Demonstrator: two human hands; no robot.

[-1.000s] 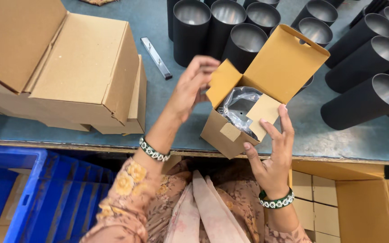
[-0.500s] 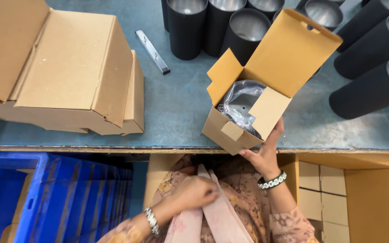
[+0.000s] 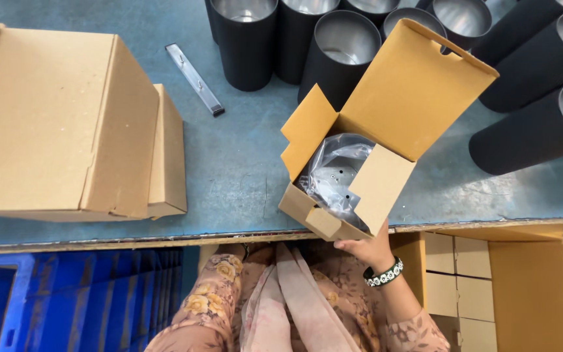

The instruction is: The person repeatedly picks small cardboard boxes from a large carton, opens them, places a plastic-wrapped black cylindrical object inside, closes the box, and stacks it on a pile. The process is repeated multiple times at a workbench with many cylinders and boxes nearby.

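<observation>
A small open cardboard box [image 3: 386, 124] stands at the table's near edge, its lid flap raised. Inside it lies something wrapped in clear plastic [image 3: 337, 173]. My right hand [image 3: 366, 246], with a beaded bracelet on the wrist, holds the box by its near bottom corner. My left hand is out of sight below the table edge; only the floral sleeve [image 3: 206, 306] shows.
Several black metal cylinders [image 3: 249, 39] stand and lie at the back and right. Closed cardboard boxes [image 3: 60, 124] sit at the left, a flat metal strip [image 3: 195, 78] beside them. A blue crate [image 3: 66, 293] is below left, a carton with folded boxes [image 3: 483, 287] below right.
My left hand left the box, dropped toward my lap and went out of view. The right hand stayed on the box's near corner.
</observation>
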